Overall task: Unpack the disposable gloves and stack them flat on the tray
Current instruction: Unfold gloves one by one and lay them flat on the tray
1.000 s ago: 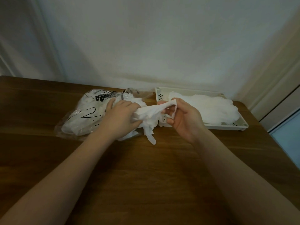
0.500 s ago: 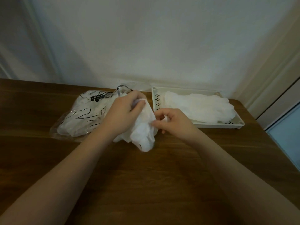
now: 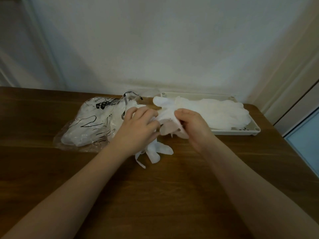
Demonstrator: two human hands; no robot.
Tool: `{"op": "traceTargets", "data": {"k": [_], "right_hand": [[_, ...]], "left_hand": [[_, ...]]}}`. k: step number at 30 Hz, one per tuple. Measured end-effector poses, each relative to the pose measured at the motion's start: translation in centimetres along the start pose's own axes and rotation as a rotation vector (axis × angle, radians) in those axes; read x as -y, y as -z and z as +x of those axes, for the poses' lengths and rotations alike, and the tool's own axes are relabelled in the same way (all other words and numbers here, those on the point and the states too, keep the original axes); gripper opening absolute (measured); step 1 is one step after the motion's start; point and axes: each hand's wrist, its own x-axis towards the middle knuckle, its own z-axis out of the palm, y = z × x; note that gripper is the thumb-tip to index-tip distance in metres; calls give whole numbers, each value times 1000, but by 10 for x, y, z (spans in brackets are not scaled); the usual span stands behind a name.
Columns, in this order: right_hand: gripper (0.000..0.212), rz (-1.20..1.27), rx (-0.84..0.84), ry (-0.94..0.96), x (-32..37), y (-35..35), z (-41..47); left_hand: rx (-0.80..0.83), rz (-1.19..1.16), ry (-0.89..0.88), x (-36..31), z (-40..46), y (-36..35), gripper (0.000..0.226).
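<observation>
1. We hold one crumpled white glove (image 3: 164, 116) between our two hands, just in front of the tray's near-left corner; its cuff end lifts toward the tray and its fingers hang down onto the bench (image 3: 155, 195).
2. Our left hand (image 3: 138, 125) is curled over the glove's left part, pinching it. Our right hand (image 3: 191, 123) has its fingers bent around the right part, clamped on the thin material. We judge this two-handed hold serves to pull the glove open so it can lie flat.
3. Loose glove material (image 3: 154, 151) trails below the left hand onto the wood; we cannot tell whether it belongs to the same glove or to a second one.
4. One pale tray (image 3: 255, 131) stands at the far right of the bench, close to the wall. A flat stack of gloves (image 3: 215, 112) already lies in it, cuffs to the left and fingers to the right. The layers blur together, so we cannot count them.
5. One clear plastic bag (image 3: 82, 125) with black printing lies left of the hands, its torn mouth facing the tray. More white gloves show through it, so unpacking seems only partly done.
6. Bag, hands and tray sit in a row, which likely keeps each transfer short.
</observation>
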Motion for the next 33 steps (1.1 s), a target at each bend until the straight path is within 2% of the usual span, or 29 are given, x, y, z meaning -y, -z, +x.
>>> {"op": "traceTargets", "data": {"k": [3, 5, 8, 9, 11, 13, 14, 16, 18, 20, 21, 23, 25, 27, 29, 31, 33], "right_hand": [[21, 168, -155, -18, 5, 9, -2], [24, 339, -247, -37, 11, 20, -1], [25, 545, -217, -68, 14, 38, 1], [26, 584, -192, -90, 14, 42, 0], [30, 642, -133, -120, 13, 50, -1], [37, 659, -50, -116, 11, 58, -5], [43, 648, 12, -104, 10, 60, -6], [63, 616, 159, -71, 10, 64, -10], [87, 561, 314, -28, 11, 71, -13], [84, 521, 457, -5, 13, 73, -17], [78, 520, 525, 1, 14, 75, -17], [57, 578, 613, 18, 15, 83, -20], [52, 600, 533, -23, 14, 100, -20], [52, 518, 297, -114, 15, 115, -23], [22, 391, 47, -134, 15, 128, -24], [31, 230, -95, -97, 18, 135, -22], [40, 103, -82, -43, 21, 139, -20]], "left_hand": [[98, 110, 65, 0, -1, -3, 13], [276, 136, 148, -2, 0, 2, 23], [423, 165, 266, -4, 3, 6, 39], [414, 142, 298, -6, 4, 9, 39], [209, 57, 268, -11, 7, 12, 39], [-35, -138, 213, -20, 18, 16, 42], [-59, -296, 237, -27, 26, 22, 42], [145, -696, 380, -40, 43, 29, 50], [389, -1133, 513, -49, 57, 29, 69], [533, -1322, 495, -53, 67, 26, 77], [588, -1352, 463, -54, 69, 23, 68], [624, -1380, 460, -57, 70, 19, 36], [591, -1482, 514, -60, 73, 18, 18], [544, -1613, 545, -59, 75, 18, 18], [518, -1718, 541, -56, 80, 20, 15], [526, -1747, 501, -55, 89, 24, 14], [571, -1745, 458, -55, 98, 29, 17]]}}
